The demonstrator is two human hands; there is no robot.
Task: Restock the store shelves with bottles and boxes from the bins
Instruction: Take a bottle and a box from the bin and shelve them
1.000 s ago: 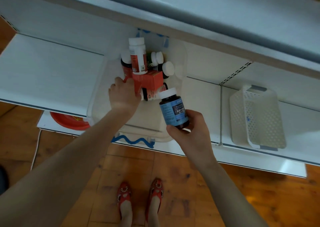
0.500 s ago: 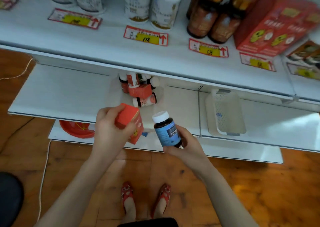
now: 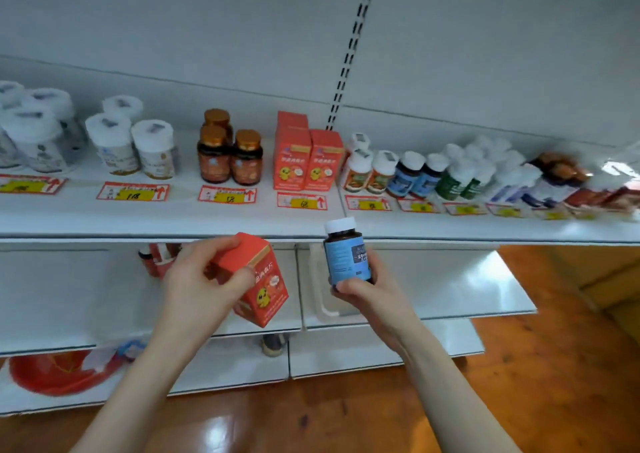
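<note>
My left hand [image 3: 199,281] grips a red box [image 3: 265,288] with a yellow chick on it, tilted, in front of the lower shelf. My right hand [image 3: 369,297] holds a dark bottle with a blue label and white cap [image 3: 347,255] upright by its base, just below the stocked shelf's edge [image 3: 242,226]. On that shelf stand matching red boxes [image 3: 306,162] and matching blue-label bottles [image 3: 414,175]. The clear bin [image 3: 114,279] with more bottles sits on the lower shelf, mostly hidden behind my left hand.
The stocked shelf carries white jars [image 3: 135,148], amber bottles [image 3: 228,155], green-label bottles [image 3: 462,179] and price tags [image 3: 133,192]. A white basket [image 3: 320,300] lies on the lower shelf behind my right hand. A red basin [image 3: 59,373] sits on the bottom shelf. Wood floor below.
My view has swung up from the bin to the stocked shelf. My left hand took the red box out of the bin, and both hands have risen toward the shelf's edge.
</note>
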